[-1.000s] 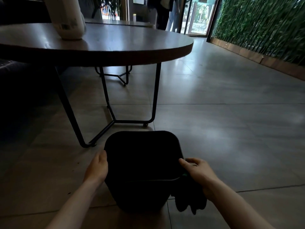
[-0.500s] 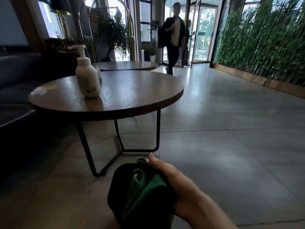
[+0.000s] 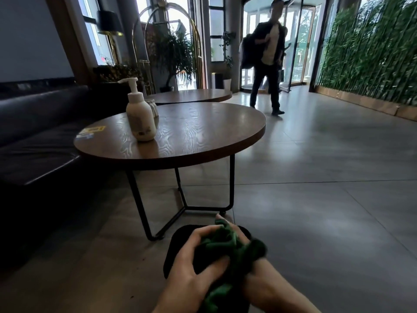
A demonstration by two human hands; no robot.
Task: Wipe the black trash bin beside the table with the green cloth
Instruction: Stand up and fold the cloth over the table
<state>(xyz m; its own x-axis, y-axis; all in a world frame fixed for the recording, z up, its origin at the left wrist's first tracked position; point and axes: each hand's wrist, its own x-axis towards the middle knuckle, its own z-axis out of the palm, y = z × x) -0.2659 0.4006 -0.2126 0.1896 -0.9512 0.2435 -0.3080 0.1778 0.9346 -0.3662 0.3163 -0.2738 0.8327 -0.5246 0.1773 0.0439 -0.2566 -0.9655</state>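
Hands, left (image 3: pixel 191 272) and right (image 3: pixel 266 288), clutched cloth (image 3: pixel 228 247) above bin (image 3: pixel 178 249) at six o'clock; bunching it tightly should aid wiping.

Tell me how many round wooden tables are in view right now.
2. The near table stands just beyond the black trash bin and carries a pump bottle; the far table sits right behind it. Others may be hidden.
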